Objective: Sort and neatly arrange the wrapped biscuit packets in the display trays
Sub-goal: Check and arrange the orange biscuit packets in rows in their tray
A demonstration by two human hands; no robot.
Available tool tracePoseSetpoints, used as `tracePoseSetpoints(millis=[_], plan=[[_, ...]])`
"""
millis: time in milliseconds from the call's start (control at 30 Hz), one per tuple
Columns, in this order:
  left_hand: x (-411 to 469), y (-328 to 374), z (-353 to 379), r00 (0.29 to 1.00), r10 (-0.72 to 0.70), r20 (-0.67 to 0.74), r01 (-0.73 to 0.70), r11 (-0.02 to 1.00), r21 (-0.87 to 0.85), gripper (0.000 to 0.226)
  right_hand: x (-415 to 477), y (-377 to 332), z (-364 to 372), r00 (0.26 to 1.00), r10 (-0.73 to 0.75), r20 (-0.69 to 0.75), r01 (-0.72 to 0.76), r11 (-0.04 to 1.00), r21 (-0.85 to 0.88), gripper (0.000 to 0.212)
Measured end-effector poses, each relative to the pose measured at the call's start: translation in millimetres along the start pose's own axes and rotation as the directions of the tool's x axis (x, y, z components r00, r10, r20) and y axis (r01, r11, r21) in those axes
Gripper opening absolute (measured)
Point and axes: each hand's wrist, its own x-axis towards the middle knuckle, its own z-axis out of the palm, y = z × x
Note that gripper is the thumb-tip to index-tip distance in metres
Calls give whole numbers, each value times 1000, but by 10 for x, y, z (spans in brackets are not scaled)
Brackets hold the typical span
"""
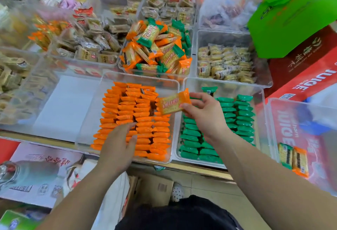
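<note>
Biscuit packets in orange wrappers (pixel 135 120) stand on edge in tight rows inside a clear tray (pixel 85 120) at the front of the table (pixel 182 167); this orange tray is the reference for everything else. Just left of it sits a clear tray with a white floor (pixel 63 105). Over the front left part of the orange tray the left hand (pixel 118 144) lies palm down, its fingers nearly straight and released, the tips resting on the rows. Behind the orange tray a mixed tray (pixel 156 47) holds a loose heap of orange and green packets. Above the orange tray's right rear corner the right hand (pixel 204 113) pinches one orange packet (pixel 173 103) by its end between thumb and fingers, clear of the rows. Touching the orange tray on its right is a tray (pixel 262 102) of green packets (pixel 237 116), also in rows on edge. Further right of the orange tray, a clear tub (pixel 269 120) holds one green and one orange packet (pixel 293 158) side by side, and a red juice carton (pixel 300 76) lies behind it.
</note>
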Motion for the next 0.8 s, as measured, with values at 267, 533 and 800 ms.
tracePoseSetpoints(millis=[267,533,800], plan=[[176,-663,72,997,41,60,-66,844,533,63,933,-1,236,922,-369,120,355,679,-643,25],[207,-673,82,996,37,78,-72,848,525,59,1282,270,486,893,-343,292,413,363,-835,22],[223,-674,86,998,37,53,-58,867,495,59,1405,365,688,872,-344,349,389,53,-920,18]])
